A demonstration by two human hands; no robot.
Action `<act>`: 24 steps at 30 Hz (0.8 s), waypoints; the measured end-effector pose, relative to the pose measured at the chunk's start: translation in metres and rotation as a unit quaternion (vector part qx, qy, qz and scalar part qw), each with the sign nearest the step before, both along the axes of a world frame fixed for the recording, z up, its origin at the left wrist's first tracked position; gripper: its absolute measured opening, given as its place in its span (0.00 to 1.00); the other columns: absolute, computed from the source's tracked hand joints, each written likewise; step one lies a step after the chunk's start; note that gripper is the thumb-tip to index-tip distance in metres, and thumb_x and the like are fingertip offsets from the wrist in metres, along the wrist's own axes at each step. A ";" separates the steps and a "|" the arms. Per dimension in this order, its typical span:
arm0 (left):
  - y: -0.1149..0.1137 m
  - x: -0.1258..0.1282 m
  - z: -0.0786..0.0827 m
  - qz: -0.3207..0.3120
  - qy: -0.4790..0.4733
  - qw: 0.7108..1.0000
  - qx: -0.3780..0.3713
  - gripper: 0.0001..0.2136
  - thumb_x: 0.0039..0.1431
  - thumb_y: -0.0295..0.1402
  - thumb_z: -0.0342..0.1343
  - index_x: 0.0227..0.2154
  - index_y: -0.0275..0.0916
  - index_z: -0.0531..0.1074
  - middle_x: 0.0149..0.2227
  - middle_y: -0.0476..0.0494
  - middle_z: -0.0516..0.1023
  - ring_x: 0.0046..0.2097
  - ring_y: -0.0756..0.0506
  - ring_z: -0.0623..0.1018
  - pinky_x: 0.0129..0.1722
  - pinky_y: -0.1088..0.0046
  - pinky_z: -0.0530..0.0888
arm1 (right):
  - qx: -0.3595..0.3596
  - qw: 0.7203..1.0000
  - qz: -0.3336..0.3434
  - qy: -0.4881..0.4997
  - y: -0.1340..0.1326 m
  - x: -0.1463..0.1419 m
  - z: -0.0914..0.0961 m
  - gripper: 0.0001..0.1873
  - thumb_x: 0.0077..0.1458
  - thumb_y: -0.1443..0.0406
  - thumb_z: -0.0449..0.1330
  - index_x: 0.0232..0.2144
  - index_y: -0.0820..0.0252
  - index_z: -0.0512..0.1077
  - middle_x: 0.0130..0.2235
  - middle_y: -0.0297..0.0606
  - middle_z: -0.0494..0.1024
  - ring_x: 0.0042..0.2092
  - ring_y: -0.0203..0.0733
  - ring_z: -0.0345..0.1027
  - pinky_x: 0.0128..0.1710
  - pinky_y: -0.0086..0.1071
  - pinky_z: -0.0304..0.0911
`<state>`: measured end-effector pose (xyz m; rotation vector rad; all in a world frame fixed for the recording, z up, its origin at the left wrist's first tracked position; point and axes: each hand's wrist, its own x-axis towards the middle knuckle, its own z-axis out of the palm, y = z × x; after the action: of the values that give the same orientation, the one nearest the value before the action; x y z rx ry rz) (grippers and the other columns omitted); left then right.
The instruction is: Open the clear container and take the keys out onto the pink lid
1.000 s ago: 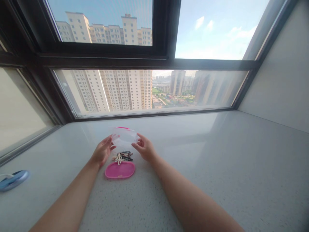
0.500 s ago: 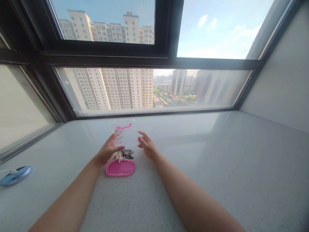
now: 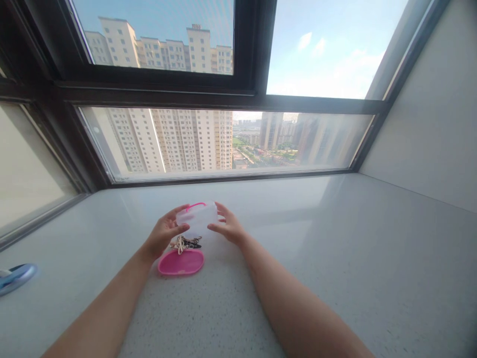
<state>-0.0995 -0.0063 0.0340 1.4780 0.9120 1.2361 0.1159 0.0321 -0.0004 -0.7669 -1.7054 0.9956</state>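
A translucent plastic box (image 3: 199, 219) with a pink handle (image 3: 196, 204) is held up between my two hands. My left hand (image 3: 166, 231) grips its left end, thumb on the near side. On the right end, my right hand (image 3: 228, 224) has its thumb in front and fingers behind. Just below the box, a small heap of cords and dark clips (image 3: 188, 242) lies on the counter; its finer parts are too small to tell. Nearer to me sits an oval pink lid (image 3: 181, 262), its hollow side up.
The pale speckled sill (image 3: 316, 278) spreads around my arms. At the far left edge is a blue rounded object (image 3: 18, 278), cut off by the frame. A dark-framed window (image 3: 231, 102) bounds the back, and a white wall (image 3: 428, 134) rises on the right.
My right hand has come in from beside the box and closed on its right end. The box has turned more broadside to me. The view has shifted slightly.
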 end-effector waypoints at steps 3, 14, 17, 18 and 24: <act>-0.003 0.006 0.004 -0.026 0.017 1.000 -0.002 0.35 0.46 0.35 0.62 0.57 0.39 0.56 0.54 0.34 0.66 0.51 0.36 0.70 0.46 0.60 0.71 | 0.021 0.999 0.041 0.008 -0.001 0.002 0.003 0.41 0.39 0.59 0.66 0.55 0.55 0.56 0.49 0.41 0.69 0.49 0.44 0.62 0.46 0.37 0.59; 0.003 -0.030 0.000 0.010 0.190 0.980 -0.056 0.31 0.42 0.45 0.62 0.51 0.39 0.66 0.57 0.36 0.63 0.60 0.37 0.58 0.58 0.59 0.58 | -0.065 0.993 -0.091 0.033 0.035 0.074 -0.010 0.33 0.33 0.68 0.66 0.44 0.61 0.59 0.37 0.38 0.72 0.39 0.41 0.67 0.41 0.38 0.62; 0.000 -0.039 0.002 -0.056 0.224 0.968 -0.096 0.31 0.42 0.41 0.63 0.52 0.43 0.65 0.58 0.39 0.61 0.61 0.38 0.57 0.59 0.59 0.55 | -0.062 0.993 -0.102 0.014 0.038 0.088 -0.013 0.34 0.32 0.68 0.66 0.45 0.61 0.59 0.39 0.39 0.71 0.40 0.42 0.67 0.42 0.38 0.62; -0.002 -0.040 0.004 -0.080 0.224 0.965 -0.108 0.31 0.42 0.40 0.63 0.52 0.43 0.65 0.59 0.39 0.60 0.60 0.38 0.58 0.58 0.59 0.57 | -0.066 0.993 -0.099 0.012 0.037 0.091 -0.013 0.34 0.32 0.68 0.66 0.45 0.61 0.59 0.38 0.39 0.71 0.40 0.42 0.67 0.42 0.39 0.62; -0.004 -0.036 0.008 -0.132 0.258 0.951 -0.106 0.25 0.38 0.36 0.65 0.45 0.41 0.73 0.56 0.37 0.64 0.57 0.37 0.64 0.56 0.59 0.61 | -0.102 0.990 -0.089 0.037 0.029 0.102 -0.012 0.52 0.29 0.70 0.67 0.57 0.56 0.49 0.46 0.44 0.67 0.46 0.46 0.65 0.46 0.41 0.60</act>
<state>-0.1352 -0.0108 0.0417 1.7127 1.1025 0.5394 0.2179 0.0613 -0.0125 -0.9847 -1.4573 1.0697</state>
